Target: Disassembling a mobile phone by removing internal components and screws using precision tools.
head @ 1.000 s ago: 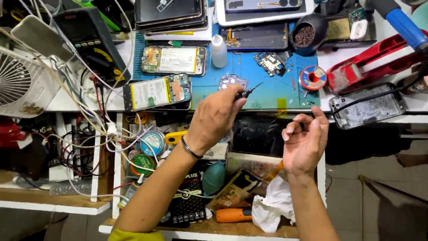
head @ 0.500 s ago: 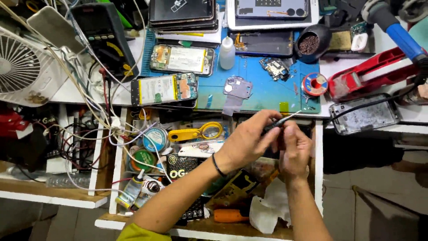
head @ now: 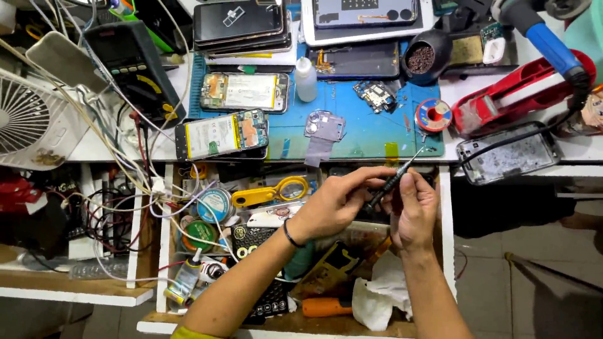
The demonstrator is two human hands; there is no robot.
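Bright, even light fell from above on the blue mat (head: 364, 129), with soft shadows under the bench edge. Glare showed on the dark phone screens (head: 242, 22). Edges bowed slightly; focus stayed fairly sharp throughout.

White bench (head: 477, 164), blue mat (head: 370, 132), opened phones (head: 221, 133)
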